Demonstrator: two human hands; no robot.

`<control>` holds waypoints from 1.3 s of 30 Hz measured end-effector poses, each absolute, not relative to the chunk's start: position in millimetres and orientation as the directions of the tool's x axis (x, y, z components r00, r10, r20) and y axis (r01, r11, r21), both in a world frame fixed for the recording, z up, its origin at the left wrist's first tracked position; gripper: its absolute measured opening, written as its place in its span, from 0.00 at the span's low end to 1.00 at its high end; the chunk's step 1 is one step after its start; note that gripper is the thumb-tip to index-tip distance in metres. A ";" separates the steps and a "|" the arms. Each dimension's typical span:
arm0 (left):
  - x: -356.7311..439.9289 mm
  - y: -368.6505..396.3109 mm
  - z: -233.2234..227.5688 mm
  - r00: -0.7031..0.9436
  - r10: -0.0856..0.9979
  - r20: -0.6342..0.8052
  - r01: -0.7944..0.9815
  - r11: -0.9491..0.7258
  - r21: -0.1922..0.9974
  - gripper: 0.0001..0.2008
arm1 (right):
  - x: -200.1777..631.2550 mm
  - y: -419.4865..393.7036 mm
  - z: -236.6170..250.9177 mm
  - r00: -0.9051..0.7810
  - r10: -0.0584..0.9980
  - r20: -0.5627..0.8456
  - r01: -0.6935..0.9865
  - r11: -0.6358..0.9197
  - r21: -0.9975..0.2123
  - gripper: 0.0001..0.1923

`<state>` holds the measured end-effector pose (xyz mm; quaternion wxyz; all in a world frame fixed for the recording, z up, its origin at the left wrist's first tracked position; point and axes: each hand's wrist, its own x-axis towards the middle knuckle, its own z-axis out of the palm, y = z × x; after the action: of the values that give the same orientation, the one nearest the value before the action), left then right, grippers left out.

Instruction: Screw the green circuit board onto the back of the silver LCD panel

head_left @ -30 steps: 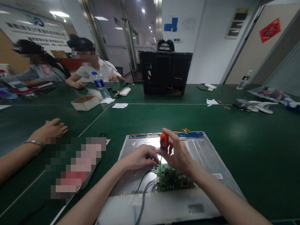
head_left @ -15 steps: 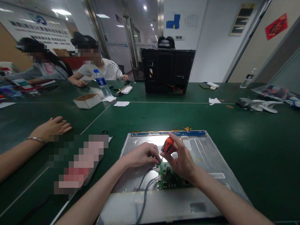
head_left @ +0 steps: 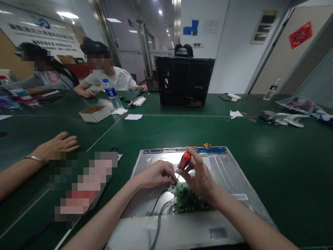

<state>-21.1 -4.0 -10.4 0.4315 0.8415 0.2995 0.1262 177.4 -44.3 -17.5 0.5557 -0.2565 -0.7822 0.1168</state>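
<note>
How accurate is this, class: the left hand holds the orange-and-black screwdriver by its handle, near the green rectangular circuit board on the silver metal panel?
"Left" is wrong: the head view shows the right hand holding the screwdriver by its handle, near the circuit board on the metal panel.

The left hand [head_left: 158,174] and right hand [head_left: 202,177] were both bare, as were the left forearm [head_left: 106,211] and right forearm [head_left: 241,211], each slender and tapering toward a slim wrist [head_left: 134,184].
</note>
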 end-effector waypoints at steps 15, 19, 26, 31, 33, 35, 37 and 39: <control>-19.9 -5.6 -6.3 0.783 0.621 -0.039 0.398 -0.452 0.798 0.04 | 178.3 -47.9 -15.8 -0.248 0.554 0.795 0.357 0.815 -0.457 0.32; -19.2 -6.9 -5.9 0.781 0.624 -0.018 0.374 -0.444 0.815 0.05 | 179.1 -50.6 -11.7 -0.280 0.545 0.790 0.337 0.826 -0.451 0.32; -21.2 -3.6 -10.7 0.805 0.592 -0.030 0.379 -0.475 0.794 0.02 | 179.9 -49.3 -10.9 -0.263 0.542 0.798 0.342 0.826 -0.448 0.34; -21.5 -4.3 -8.9 0.798 0.601 -0.029 0.392 -0.483 0.783 0.02 | 178.8 -48.7 -11.8 -0.253 0.556 0.792 0.373 0.811 -0.450 0.34; -21.5 -4.5 -8.4 0.797 0.602 -0.036 0.395 -0.476 0.785 0.02 | 178.3 -48.7 -11.7 -0.245 0.546 0.801 0.375 0.815 -0.441 0.34; -21.4 -4.5 -8.5 0.799 0.600 -0.041 0.395 -0.471 0.789 0.02 | 178.2 -48.5 -11.4 -0.237 0.524 0.818 0.380 0.825 -0.419 0.34; -21.3 -4.4 -8.7 0.800 0.599 -0.039 0.389 -0.468 0.794 0.02 | 178.4 -48.2 -10.9 -0.237 0.496 0.835 0.387 0.837 -0.387 0.33; -21.1 -4.4 -8.8 0.801 0.598 -0.036 0.381 -0.462 0.801 0.02 | 179.0 -48.1 -10.3 -0.250 0.476 0.843 0.389 0.847 -0.363 0.32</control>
<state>-21.1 -4.4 -8.8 0.4302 0.8457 0.2895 0.1261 179.0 -48.1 -10.3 0.5478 -0.2740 -0.7894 0.0399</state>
